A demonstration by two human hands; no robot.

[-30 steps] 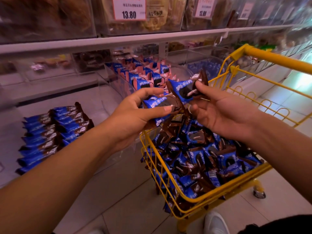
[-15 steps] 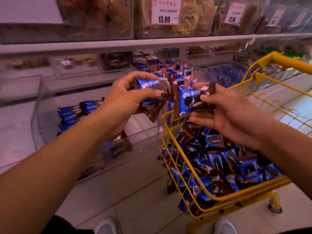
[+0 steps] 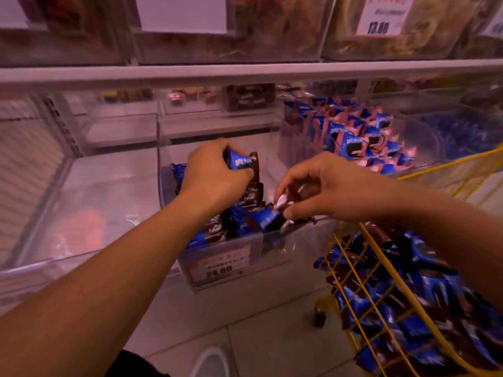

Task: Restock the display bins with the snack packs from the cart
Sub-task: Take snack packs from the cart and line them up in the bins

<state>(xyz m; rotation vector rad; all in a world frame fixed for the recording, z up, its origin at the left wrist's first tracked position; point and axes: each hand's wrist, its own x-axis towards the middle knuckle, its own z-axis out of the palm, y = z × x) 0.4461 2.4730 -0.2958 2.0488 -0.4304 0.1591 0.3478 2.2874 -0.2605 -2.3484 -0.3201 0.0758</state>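
Right then, both of your hands were over the clear display bin (image 3: 285,244) on the lower shelf, each holding one snack pack. Your left hand (image 3: 215,176) was curled round a blue and brown pack (image 3: 243,162), thumb and fingers closed on it, holding it just above the row of packs (image 3: 231,224) that already lay along the left side of the bin. Your right hand (image 3: 321,186) pinched a second pack (image 3: 268,219) between thumb and fingertips, low at the front edge of the bin, where it touched or nearly touched the packs beneath; the blur kept you from telling which. The right side of the bin floor showed bare. A price label (image 3: 220,263) sat on the bin's front wall, its digits smeared. The yellow wire cart (image 3: 381,270) stood at the lower right, close beside the bin, and was heaped with more of the same blue and brown packs (image 3: 424,303). Behind the bin to the right, another clear bin (image 3: 294,123) held blue and pink packs (image 3: 362,137). Above, the upper shelf edge (image 3: 245,73) ran across the whole view, with clear boxes of brownish snacks (image 3: 272,28) over it and a price card (image 3: 385,14) at the upper right. A white shoe (image 3: 211,361) showed on the tiled floor (image 3: 258,317) at the bottom edge.
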